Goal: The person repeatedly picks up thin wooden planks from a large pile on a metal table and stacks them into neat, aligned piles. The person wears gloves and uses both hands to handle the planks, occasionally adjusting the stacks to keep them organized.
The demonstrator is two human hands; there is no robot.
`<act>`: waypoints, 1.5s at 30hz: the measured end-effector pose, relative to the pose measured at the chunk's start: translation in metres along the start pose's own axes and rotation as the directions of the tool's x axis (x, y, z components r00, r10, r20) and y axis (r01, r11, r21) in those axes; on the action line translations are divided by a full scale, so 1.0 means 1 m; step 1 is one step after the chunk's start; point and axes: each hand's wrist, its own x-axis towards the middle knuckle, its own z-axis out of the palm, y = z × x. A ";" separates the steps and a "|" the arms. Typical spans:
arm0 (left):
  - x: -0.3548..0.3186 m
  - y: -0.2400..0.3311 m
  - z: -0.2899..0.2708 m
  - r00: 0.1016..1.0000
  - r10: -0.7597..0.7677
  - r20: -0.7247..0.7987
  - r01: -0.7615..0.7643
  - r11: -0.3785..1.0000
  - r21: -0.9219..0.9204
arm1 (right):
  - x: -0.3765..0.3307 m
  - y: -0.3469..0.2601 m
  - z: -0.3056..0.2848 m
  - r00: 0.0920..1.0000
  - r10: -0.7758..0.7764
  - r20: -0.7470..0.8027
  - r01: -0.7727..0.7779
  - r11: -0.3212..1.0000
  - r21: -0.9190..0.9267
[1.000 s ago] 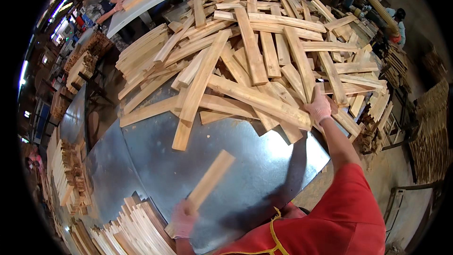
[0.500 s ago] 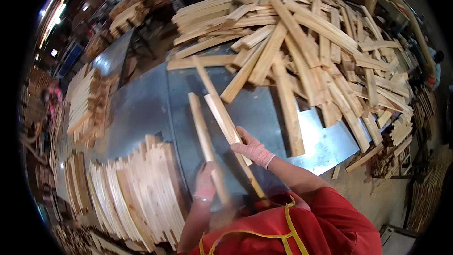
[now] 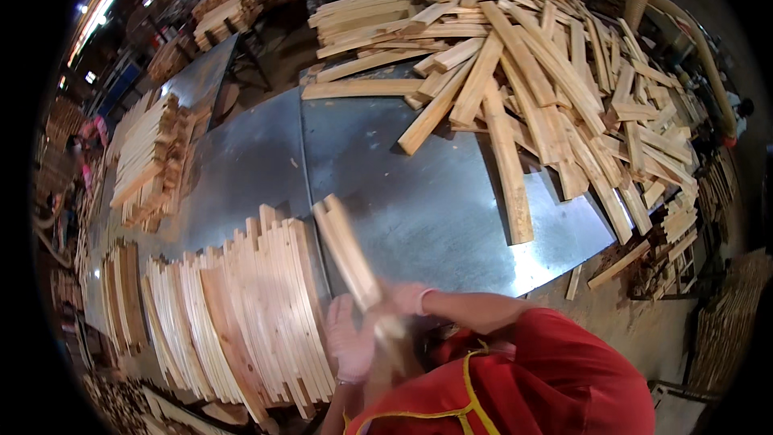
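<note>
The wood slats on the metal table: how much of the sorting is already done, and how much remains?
Done: rows of slats stand packed on edge at the table's near left. In hand: both the left hand and right hand grip slats beside those rows. Left: a big loose pile covers the far side of the metal table.

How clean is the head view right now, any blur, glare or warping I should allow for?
Head view: both hands and the wooden slat they grip are motion-blurred; the loose slat pile stays sharp. The metal tabletop shows soft sheen, no harsh glare. Fisheye bends the edges, and the corners are black.
</note>
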 end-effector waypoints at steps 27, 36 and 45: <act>0.391 0.296 0.270 0.919 0.249 0.304 -0.370 0.808 0.458 | -0.150 0.280 -0.514 0.247 0.163 -0.955 -0.372 0.926 0.061; 0.374 0.173 0.204 0.965 0.180 0.191 -0.239 0.901 0.361 | -0.180 0.271 -0.259 0.364 0.115 -0.924 0.070 0.986 0.150; 0.276 0.180 0.192 0.962 -0.092 0.258 0.027 0.969 0.246 | -0.141 0.247 -0.240 0.884 0.142 -0.446 0.410 0.225 0.884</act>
